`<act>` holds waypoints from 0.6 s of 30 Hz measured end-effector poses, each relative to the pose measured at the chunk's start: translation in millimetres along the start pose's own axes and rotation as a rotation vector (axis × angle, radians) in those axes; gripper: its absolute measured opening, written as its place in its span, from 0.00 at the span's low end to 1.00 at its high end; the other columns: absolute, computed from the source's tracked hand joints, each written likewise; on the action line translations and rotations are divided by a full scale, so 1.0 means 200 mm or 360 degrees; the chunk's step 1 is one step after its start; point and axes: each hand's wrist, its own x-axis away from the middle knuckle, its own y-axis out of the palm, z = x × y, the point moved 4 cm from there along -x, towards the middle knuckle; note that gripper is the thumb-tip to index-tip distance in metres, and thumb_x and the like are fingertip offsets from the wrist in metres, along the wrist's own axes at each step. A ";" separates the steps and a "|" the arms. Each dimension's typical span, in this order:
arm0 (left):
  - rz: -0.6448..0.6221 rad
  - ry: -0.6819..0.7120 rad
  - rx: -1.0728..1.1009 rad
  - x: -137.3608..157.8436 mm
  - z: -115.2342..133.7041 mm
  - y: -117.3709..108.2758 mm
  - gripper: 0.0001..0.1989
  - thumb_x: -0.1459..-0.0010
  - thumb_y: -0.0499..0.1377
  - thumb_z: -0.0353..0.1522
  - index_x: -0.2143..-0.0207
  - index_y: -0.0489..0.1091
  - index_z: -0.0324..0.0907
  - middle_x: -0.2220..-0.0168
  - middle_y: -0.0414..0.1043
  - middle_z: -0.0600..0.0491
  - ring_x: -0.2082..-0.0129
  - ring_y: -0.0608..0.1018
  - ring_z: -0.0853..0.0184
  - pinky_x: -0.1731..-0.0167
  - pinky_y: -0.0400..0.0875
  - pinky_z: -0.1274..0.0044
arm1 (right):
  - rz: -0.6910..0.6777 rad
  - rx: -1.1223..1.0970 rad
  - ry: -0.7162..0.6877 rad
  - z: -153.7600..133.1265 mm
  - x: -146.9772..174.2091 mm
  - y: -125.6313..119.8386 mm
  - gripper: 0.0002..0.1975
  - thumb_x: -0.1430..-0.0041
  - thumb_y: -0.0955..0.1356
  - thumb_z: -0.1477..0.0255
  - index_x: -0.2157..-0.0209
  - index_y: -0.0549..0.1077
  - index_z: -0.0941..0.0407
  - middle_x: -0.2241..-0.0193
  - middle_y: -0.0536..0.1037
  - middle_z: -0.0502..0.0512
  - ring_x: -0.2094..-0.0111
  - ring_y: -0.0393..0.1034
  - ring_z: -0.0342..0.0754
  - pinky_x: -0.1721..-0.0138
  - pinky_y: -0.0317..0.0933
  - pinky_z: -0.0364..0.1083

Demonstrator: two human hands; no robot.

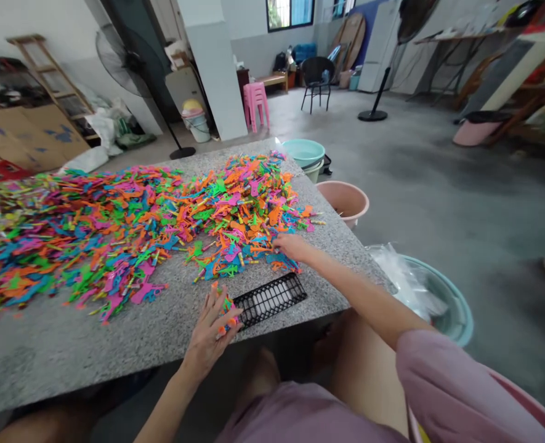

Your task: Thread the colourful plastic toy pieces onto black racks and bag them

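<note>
Small flat plastic toy pieces in orange, pink, green and blue form a large pile (249, 200) on the speckled stone table (161, 335). A narrow black mesh basket (272, 300) lies near the table's front edge, with bare mesh showing along its middle and right. At the basket's left end, my left hand (211, 329) curls its fingers around several bright toy pieces (228, 311). My right hand (293, 247) touches the near right edge of the pile, its fingers drawn together. What those fingertips pinch, if anything, is too small to make out.
Beside the table's right edge stand a turquoise basin (304, 151), a pink basin (346, 200) and a larger green tub (461, 314) with clear plastic bags (406, 283). A bare knee shows at the lower left. Fans, pink stools (256, 101) and a black chair (317, 77) stand farther back.
</note>
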 end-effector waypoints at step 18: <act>-0.0032 -0.0172 0.0126 -0.01 0.02 -0.01 0.11 0.39 0.61 0.27 0.54 0.73 0.44 0.33 0.56 0.46 0.32 0.53 0.51 0.41 0.65 0.55 | 0.0642 -0.1351 0.0068 -0.19 0.16 0.21 0.08 0.44 0.65 0.77 0.62 0.70 0.56 0.70 0.72 0.50 0.72 0.66 0.44 0.68 0.62 0.44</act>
